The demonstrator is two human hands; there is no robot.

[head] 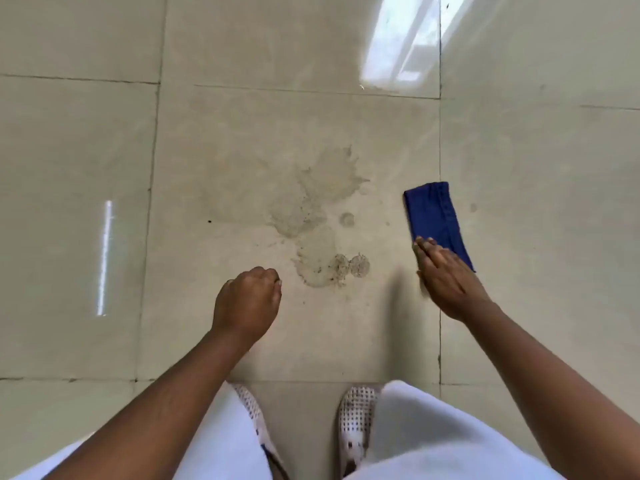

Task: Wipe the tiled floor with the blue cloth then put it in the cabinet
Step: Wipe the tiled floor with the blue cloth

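Observation:
A folded blue cloth lies flat on the beige tiled floor, right of centre, across a grout line. My right hand is stretched flat with fingers together, its fingertips over the cloth's near end; whether it presses the cloth I cannot tell. My left hand hangs curled into a loose fist with nothing in it, just left of a dried brownish stain that spreads over the middle tile with round blotches at its near edge. No cabinet is in view.
My two feet in white dotted shoes stand on the tile below the stain, between white trouser legs. A bright window reflection glares at the top right. Glossy tiles extend on all sides.

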